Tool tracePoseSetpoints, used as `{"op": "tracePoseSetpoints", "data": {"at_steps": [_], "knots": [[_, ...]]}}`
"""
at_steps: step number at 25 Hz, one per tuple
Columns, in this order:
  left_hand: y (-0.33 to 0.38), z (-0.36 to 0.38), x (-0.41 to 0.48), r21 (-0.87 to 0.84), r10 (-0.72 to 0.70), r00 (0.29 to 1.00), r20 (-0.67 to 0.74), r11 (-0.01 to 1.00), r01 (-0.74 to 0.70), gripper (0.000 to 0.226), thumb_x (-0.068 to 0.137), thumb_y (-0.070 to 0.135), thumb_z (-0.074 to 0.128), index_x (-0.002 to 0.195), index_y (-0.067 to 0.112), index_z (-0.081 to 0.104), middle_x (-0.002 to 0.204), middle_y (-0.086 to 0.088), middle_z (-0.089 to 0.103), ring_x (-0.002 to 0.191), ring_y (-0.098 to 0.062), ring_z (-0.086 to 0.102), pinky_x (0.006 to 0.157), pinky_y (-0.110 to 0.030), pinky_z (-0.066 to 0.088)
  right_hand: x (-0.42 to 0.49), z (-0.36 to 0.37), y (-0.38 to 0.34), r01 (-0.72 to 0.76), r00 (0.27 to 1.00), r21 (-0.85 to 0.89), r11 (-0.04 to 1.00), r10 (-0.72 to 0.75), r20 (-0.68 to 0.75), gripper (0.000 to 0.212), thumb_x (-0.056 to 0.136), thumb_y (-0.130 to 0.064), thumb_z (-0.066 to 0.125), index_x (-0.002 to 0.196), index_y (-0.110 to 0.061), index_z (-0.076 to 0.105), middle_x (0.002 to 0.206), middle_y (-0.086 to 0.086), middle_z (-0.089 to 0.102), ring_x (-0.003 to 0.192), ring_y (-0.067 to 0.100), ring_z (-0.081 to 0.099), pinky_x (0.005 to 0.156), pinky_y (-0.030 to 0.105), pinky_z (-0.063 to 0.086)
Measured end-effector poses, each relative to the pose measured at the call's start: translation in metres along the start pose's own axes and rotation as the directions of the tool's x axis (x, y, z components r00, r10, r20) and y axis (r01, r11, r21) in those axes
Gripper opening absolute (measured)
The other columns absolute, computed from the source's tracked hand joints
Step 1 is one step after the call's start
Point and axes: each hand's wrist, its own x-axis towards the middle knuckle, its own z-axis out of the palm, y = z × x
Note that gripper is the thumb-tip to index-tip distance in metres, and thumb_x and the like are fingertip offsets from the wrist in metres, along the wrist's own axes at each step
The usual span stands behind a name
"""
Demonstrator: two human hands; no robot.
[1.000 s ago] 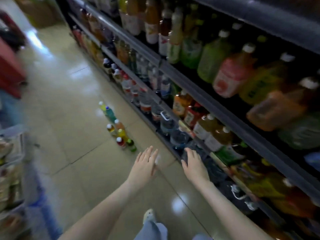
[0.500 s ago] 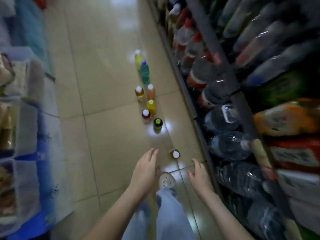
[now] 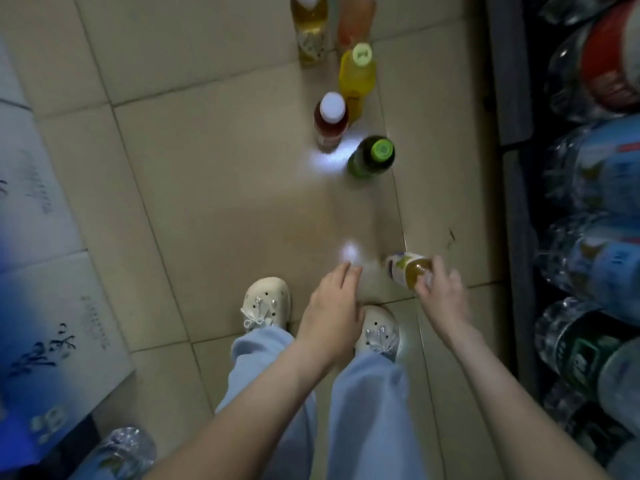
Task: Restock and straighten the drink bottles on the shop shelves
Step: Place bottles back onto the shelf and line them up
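I look straight down at the tiled floor (image 3: 214,188). My right hand (image 3: 441,292) grips a small amber drink bottle (image 3: 405,268) with a white label, low over the floor near the shelf base. My left hand (image 3: 332,306) hovers beside it over my shoes, fingers loosely curled and holding nothing. Further up the aisle a row of bottles stands on the floor: a green bottle (image 3: 372,157), a red bottle with a white cap (image 3: 330,123), a yellow bottle (image 3: 356,77), an amber bottle (image 3: 310,26) and an orange bottle (image 3: 356,19).
The bottom shelf (image 3: 512,98) runs along the right, packed with large water bottles (image 3: 595,174). Stacked white and blue cartons (image 3: 41,237) line the left side. A clear water bottle (image 3: 117,452) lies at the bottom left. My white clogs (image 3: 266,303) stand below my hands.
The view has swung down from the shelves to the floor. My right hand has reached the amber bottle by the shelf base and taken hold of it. The left hand stays empty.
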Motion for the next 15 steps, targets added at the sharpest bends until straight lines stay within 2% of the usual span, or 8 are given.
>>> {"op": "tracePoseSetpoints", "data": {"at_steps": [3, 6, 8, 9, 11, 12, 13, 15], "knots": [[0.038, -0.071, -0.026, -0.005, 0.101, 0.992, 0.077, 0.995, -0.101, 0.063, 0.09, 0.015, 0.055, 0.147, 0.015, 0.028, 0.155, -0.008, 0.022, 0.141, -0.022, 0.024, 0.113, -0.029, 0.02, -0.078, -0.095, -0.027, 0.116, 0.993, 0.133, 0.984, -0.114, -0.018, 0.035, 0.089, -0.023, 0.061, 0.121, -0.01, 0.054, 0.101, 0.016, 0.056, 0.092, 0.039, 0.057, 0.075, 0.037, 0.041], [0.095, -0.174, -0.054, 0.009, 0.291, 0.932, 0.216, 0.954, -0.3, 0.075, 0.084, 0.026, 0.066, 0.148, 0.018, 0.028, 0.156, -0.007, 0.022, 0.142, -0.022, 0.022, 0.115, -0.031, 0.019, -0.171, -0.227, -0.072, 0.274, 0.962, 0.277, 0.921, -0.258, -0.093, 0.034, 0.079, -0.023, 0.072, 0.11, -0.02, 0.061, 0.096, -0.006, 0.059, 0.088, 0.014, 0.057, 0.071, 0.015, 0.035], [0.144, -0.261, -0.082, 0.025, 0.417, 0.878, 0.237, 0.9, -0.434, 0.076, 0.075, 0.04, 0.074, 0.139, 0.022, 0.038, 0.143, -0.002, 0.042, 0.131, -0.019, 0.039, 0.11, -0.039, 0.032, -0.233, -0.323, -0.115, 0.382, 0.924, 0.348, 0.856, -0.352, -0.148, 0.034, 0.073, -0.036, 0.07, 0.105, -0.034, 0.059, 0.095, -0.021, 0.058, 0.085, 0.0, 0.056, 0.07, 0.006, 0.035], [0.167, -0.301, -0.095, 0.009, 0.455, 0.868, 0.199, 0.885, -0.465, 0.07, 0.069, 0.044, 0.076, 0.129, 0.024, 0.044, 0.127, 0.003, 0.053, 0.116, -0.016, 0.05, 0.099, -0.038, 0.042, -0.256, -0.361, -0.134, 0.414, 0.91, 0.398, 0.819, -0.365, -0.196, 0.032, 0.072, -0.043, 0.068, 0.101, -0.039, 0.056, 0.093, -0.021, 0.06, 0.083, -0.002, 0.057, 0.071, 0.005, 0.038], [0.211, -0.384, -0.12, -0.001, 0.468, 0.87, 0.154, 0.881, -0.473, 0.062, 0.064, 0.044, 0.076, 0.114, 0.023, 0.047, 0.102, 0.006, 0.059, 0.091, -0.015, 0.057, 0.077, -0.029, 0.047, -0.288, -0.423, -0.169, 0.457, 0.887, 0.557, 0.693, -0.311, -0.34, 0.025, 0.076, -0.039, 0.071, 0.096, -0.037, 0.056, 0.088, -0.01, 0.064, 0.077, 0.005, 0.059, 0.07, 0.02, 0.047], [0.232, -0.424, -0.134, -0.003, 0.439, 0.884, 0.16, 0.896, -0.444, 0.062, 0.062, 0.045, 0.075, 0.112, 0.022, 0.047, 0.098, 0.006, 0.061, 0.088, -0.015, 0.058, 0.074, -0.029, 0.047, -0.3, -0.449, -0.187, 0.474, 0.877, 0.643, 0.602, -0.263, -0.402, 0.023, 0.08, -0.034, 0.073, 0.096, -0.037, 0.057, 0.086, -0.002, 0.064, 0.073, 0.013, 0.059, 0.064, 0.029, 0.049], [0.248, -0.456, -0.143, -0.048, 0.402, 0.896, 0.187, 0.915, -0.4, 0.062, 0.059, 0.048, 0.073, 0.11, 0.022, 0.049, 0.098, 0.005, 0.065, 0.091, -0.016, 0.061, 0.077, -0.029, 0.049, -0.308, -0.47, -0.204, 0.487, 0.871, 0.703, 0.518, -0.226, -0.437, 0.023, 0.082, -0.033, 0.072, 0.098, -0.038, 0.058, 0.084, 0.006, 0.062, 0.069, 0.016, 0.056, 0.057, 0.033, 0.048], [0.273, -0.503, -0.148, -0.275, 0.394, 0.882, 0.257, 0.905, -0.324, 0.061, 0.055, 0.053, 0.067, 0.108, 0.024, 0.058, 0.103, 0.003, 0.07, 0.099, -0.017, 0.065, 0.089, -0.033, 0.051, -0.316, -0.501, -0.236, 0.498, 0.867, 0.753, 0.43, -0.221, -0.447, 0.029, 0.082, -0.041, 0.068, 0.107, -0.035, 0.056, 0.086, 0.008, 0.061, 0.069, 0.013, 0.056, 0.055, 0.029, 0.048]]}}
